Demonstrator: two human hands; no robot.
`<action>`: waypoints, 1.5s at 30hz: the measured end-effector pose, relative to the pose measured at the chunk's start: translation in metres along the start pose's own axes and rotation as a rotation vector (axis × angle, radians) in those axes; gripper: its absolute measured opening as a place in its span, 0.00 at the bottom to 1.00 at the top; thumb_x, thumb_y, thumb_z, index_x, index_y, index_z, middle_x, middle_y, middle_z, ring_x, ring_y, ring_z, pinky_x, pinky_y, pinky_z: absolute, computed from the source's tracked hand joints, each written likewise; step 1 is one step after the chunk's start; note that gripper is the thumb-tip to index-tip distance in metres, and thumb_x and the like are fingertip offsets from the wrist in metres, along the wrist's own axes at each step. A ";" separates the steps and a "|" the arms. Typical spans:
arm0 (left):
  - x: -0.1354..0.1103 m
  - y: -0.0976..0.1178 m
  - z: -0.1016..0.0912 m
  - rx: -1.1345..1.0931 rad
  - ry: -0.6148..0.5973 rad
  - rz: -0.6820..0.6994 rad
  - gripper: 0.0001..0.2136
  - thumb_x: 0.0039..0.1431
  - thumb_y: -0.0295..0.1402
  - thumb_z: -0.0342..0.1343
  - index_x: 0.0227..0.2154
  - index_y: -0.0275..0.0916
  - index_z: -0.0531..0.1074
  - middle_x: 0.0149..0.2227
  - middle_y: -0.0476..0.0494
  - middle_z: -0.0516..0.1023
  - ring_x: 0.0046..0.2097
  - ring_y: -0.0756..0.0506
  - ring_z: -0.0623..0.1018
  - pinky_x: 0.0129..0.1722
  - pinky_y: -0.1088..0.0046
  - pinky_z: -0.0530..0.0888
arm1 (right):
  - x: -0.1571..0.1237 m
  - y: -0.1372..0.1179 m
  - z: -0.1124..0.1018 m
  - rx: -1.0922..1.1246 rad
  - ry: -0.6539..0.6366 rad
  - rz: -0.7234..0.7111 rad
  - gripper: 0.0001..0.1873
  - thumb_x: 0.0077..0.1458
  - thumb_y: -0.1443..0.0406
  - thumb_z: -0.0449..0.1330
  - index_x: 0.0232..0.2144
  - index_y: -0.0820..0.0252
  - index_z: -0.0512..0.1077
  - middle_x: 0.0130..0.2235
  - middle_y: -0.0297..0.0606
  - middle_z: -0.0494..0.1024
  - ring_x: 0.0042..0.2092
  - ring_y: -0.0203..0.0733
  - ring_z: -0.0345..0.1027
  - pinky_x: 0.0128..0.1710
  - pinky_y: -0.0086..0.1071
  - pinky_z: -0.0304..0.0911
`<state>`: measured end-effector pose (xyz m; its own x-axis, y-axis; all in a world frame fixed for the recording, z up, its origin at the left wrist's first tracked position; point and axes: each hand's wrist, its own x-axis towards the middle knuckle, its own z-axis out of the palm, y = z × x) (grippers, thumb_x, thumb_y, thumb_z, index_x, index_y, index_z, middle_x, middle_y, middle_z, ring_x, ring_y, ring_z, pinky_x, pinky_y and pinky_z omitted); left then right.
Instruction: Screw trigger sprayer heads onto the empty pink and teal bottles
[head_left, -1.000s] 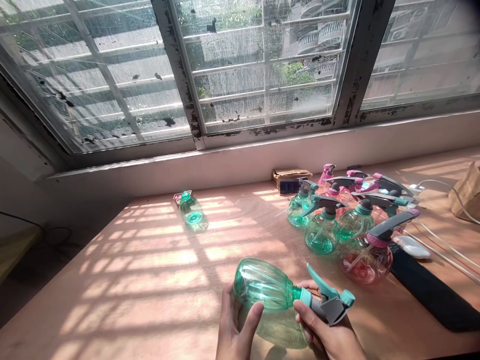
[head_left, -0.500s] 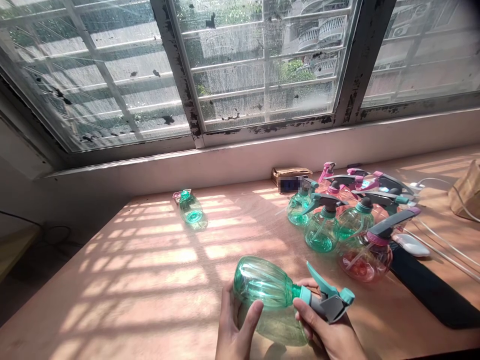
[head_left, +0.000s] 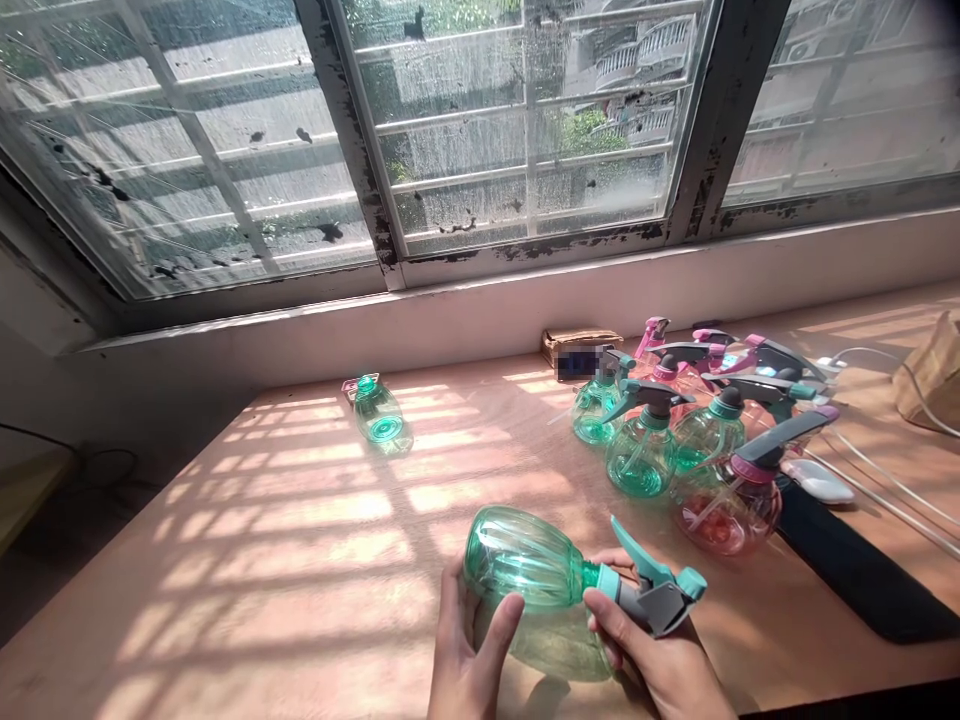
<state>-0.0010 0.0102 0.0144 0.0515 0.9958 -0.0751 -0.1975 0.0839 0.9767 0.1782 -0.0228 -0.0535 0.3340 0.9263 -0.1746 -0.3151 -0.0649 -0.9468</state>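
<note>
A green transparent spray bottle point(head_left: 517, 560) lies sideways in front of me, its base to the left and its neck to the right. My left hand point(head_left: 474, 640) is wrapped round the base end, thumb along the near side. My right hand point(head_left: 645, 640) grips the neck at the teal collar of the grey and teal trigger sprayer head point(head_left: 660, 590). The sprayer head sits on the bottle's neck; whether it is fully screwed down I cannot tell. The fingers behind the bottle are partly hidden.
Several green and pink spray bottles point(head_left: 641, 465) stand grouped at the right. A green bottle without a sprayer head point(head_left: 381, 412) is at the back left. A black flat object point(head_left: 862, 570), a white mouse point(head_left: 821, 482), cables and a small cardboard box point(head_left: 581, 340) are also on the table.
Hands and bottle keep almost the same pose and grip. The whole view has shifted very slightly.
</note>
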 end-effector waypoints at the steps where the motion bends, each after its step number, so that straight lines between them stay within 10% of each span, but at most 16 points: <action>1: 0.000 0.000 0.000 0.000 0.000 0.004 0.26 0.58 0.45 0.69 0.56 0.43 0.71 0.56 0.37 0.82 0.59 0.33 0.79 0.60 0.57 0.72 | 0.000 0.000 -0.001 0.007 -0.029 0.011 0.30 0.51 0.46 0.76 0.48 0.53 0.71 0.24 0.30 0.79 0.21 0.36 0.66 0.21 0.29 0.58; 45: -0.002 0.008 0.003 -0.012 0.008 -0.044 0.26 0.56 0.46 0.70 0.55 0.43 0.72 0.54 0.38 0.83 0.60 0.32 0.79 0.61 0.57 0.72 | -0.004 -0.007 0.007 -0.021 0.055 0.019 0.32 0.45 0.43 0.76 0.45 0.52 0.74 0.22 0.29 0.78 0.19 0.37 0.64 0.20 0.30 0.59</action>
<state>0.0001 0.0091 0.0228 0.0528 0.9914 -0.1194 -0.2066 0.1278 0.9700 0.1731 -0.0233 -0.0441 0.3770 0.9029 -0.2066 -0.3033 -0.0904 -0.9486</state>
